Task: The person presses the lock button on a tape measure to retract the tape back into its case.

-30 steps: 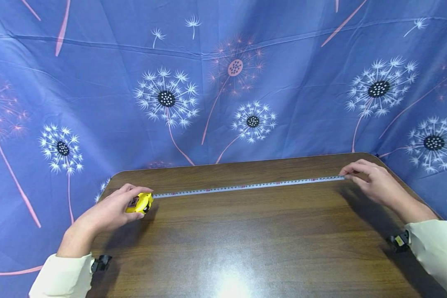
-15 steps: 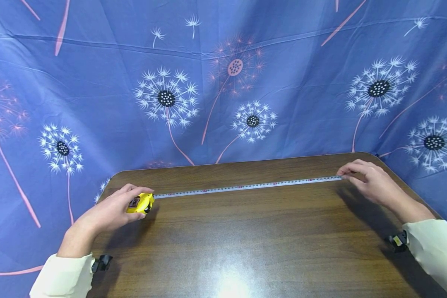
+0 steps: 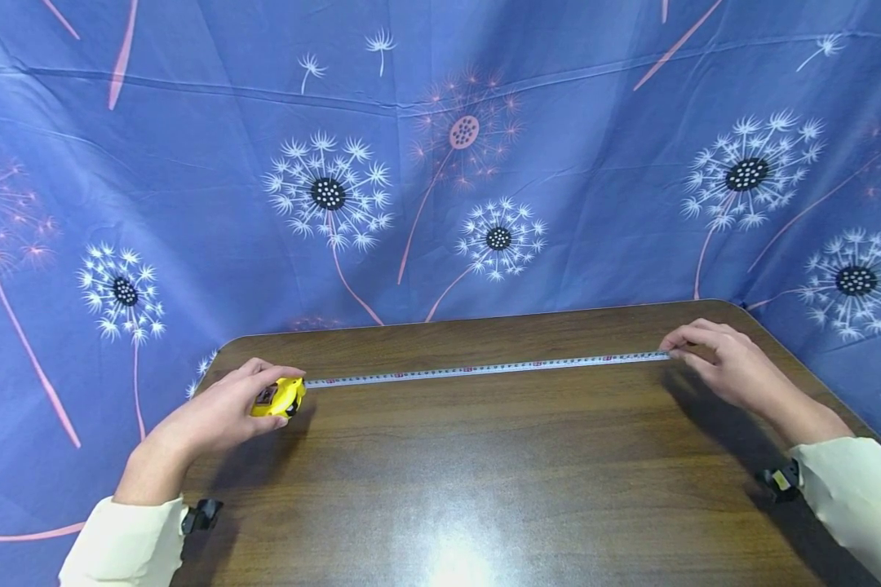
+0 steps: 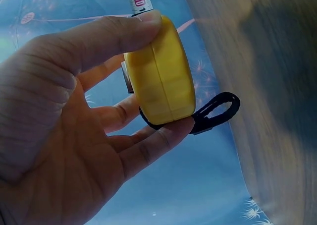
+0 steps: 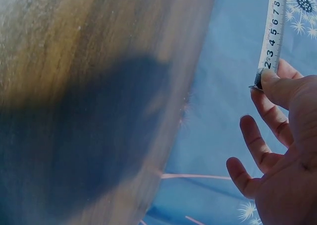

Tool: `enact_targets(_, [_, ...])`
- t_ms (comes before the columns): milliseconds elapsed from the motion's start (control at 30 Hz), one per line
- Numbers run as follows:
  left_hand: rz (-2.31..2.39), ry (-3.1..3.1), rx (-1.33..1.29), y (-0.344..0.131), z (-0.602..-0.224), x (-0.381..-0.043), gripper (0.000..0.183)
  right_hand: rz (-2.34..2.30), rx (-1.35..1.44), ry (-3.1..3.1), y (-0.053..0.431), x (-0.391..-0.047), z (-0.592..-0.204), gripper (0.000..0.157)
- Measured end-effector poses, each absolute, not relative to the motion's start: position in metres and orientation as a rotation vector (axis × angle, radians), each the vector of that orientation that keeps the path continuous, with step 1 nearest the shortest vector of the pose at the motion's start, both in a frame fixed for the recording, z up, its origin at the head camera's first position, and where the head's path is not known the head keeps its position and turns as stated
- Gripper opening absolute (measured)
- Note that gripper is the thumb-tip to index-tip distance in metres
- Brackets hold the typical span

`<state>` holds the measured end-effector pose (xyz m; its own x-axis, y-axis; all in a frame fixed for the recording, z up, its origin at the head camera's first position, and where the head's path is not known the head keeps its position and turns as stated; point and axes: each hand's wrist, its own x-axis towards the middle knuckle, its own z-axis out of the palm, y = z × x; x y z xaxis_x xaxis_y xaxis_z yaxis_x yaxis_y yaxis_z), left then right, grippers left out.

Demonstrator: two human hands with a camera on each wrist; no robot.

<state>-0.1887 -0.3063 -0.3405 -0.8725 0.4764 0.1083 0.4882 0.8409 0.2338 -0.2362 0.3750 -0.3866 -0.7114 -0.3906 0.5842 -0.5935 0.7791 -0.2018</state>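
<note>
On the left of the head view, my left hand point(image 3: 223, 403) grips the yellow case of a tape measure point(image 3: 286, 397) between thumb and fingers. A black wrist loop point(image 4: 223, 108) hangs from the case in the left wrist view. The white blade point(image 3: 484, 369) stretches nearly straight across to my right hand point(image 3: 730, 367). There the thumb and index finger pinch its hooked end point(image 5: 257, 80), the other fingers loosely bent. Near the case the blade shows a red 50 mark point(image 4: 140, 0). Both hands are held above the table and cast shadows on it.
A brown wood-grain table point(image 3: 484, 473) with rounded far corners lies below the hands. Behind it hangs a blue cloth point(image 3: 595, 163) with a dandelion print, and it also runs along both sides. Black wrist cameras point(image 3: 201, 516) sit at the sleeves.
My right hand has shifted slightly left and a little down, bringing the blade's end with it. Blade markings have slid left toward the case, which has hardly moved, so the stretched length is slightly shorter.
</note>
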Motion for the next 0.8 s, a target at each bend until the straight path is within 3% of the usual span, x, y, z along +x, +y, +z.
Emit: enact_targets(800, [-0.4, -2.976, -0.785, -0.2984, -0.3353, -0.1843, 0.062, 0.508, 0.767, -2.437, 0.3662, -0.2401, -0.3884, 0.042])
